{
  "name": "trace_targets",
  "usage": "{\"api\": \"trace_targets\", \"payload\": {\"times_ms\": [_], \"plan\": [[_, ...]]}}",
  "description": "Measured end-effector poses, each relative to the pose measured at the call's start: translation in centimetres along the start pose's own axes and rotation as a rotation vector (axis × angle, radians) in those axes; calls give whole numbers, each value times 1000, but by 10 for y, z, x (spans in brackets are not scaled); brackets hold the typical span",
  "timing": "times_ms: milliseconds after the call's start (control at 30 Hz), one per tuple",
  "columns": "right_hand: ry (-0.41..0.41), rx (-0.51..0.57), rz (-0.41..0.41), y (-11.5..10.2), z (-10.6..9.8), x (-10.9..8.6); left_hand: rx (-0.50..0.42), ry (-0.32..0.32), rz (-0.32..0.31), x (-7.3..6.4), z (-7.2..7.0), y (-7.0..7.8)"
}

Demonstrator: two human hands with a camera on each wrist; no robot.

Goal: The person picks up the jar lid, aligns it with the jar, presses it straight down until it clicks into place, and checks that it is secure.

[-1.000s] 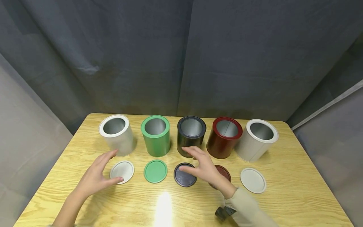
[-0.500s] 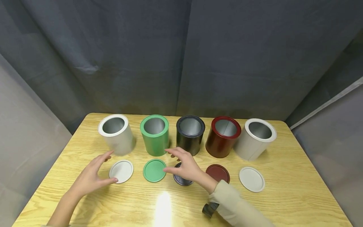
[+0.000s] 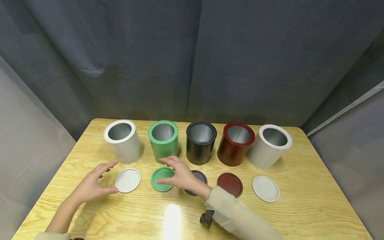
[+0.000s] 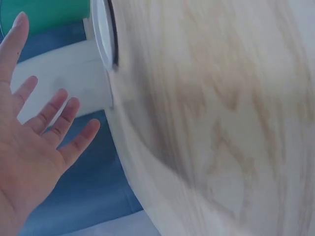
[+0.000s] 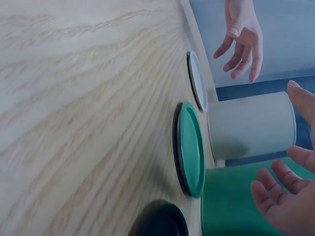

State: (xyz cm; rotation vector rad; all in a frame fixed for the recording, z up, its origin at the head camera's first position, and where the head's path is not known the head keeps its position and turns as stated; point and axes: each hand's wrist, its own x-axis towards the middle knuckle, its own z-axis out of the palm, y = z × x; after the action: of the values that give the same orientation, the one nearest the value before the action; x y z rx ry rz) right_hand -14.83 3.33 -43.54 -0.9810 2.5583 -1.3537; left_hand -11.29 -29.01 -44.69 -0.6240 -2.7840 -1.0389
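My left hand (image 3: 92, 185) hovers just left of a white lid (image 3: 128, 180), thumb and fingers spread, with nothing in its grasp. Above the green lid's right side is my right hand (image 3: 178, 175), its fingers apart and also holding nothing. Part of the green lid (image 3: 160, 183) shows under it, and its forearm covers some of the black lid (image 3: 200, 176). Behind these lids stand an uncovered white can (image 3: 127, 150), a green can (image 3: 166, 150) and a black can (image 3: 200, 153). The right wrist view shows the green lid (image 5: 192, 150) apart from the fingers.
Farther right are a dark red can (image 3: 234, 155) and a second white can (image 3: 267, 155), both uncovered. In front of them lie a dark red lid (image 3: 230, 184) and another white lid (image 3: 266, 189). Dark curtain (image 3: 144, 60) hangs behind the wooden table (image 3: 315, 200).
My right hand has moved left from above the black lid to above the green lid, uncovering the dark red lid. My left hand has shifted slightly left, away from the white lid.
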Motion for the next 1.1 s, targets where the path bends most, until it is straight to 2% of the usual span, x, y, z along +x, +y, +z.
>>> {"api": "trace_targets", "payload": {"times_ms": [167, 367, 600, 767, 1100], "plan": [[-15, -35, 30, -2, 10, 9, -23, -26, -9, -1, -2, -10], [-52, -168, 25, -9, 24, 17, -56, -59, 3, -2, -2, -21], [-89, -319, 5, -14, 45, 26, -81, -50, -32, -2, 2, -30], [-91, -378, 48, -15, 57, 35, -81, -78, -48, 0, 7, -33], [-152, -489, 150, -13, 78, 50, -66, -169, -82, 3, 13, -36]]}}
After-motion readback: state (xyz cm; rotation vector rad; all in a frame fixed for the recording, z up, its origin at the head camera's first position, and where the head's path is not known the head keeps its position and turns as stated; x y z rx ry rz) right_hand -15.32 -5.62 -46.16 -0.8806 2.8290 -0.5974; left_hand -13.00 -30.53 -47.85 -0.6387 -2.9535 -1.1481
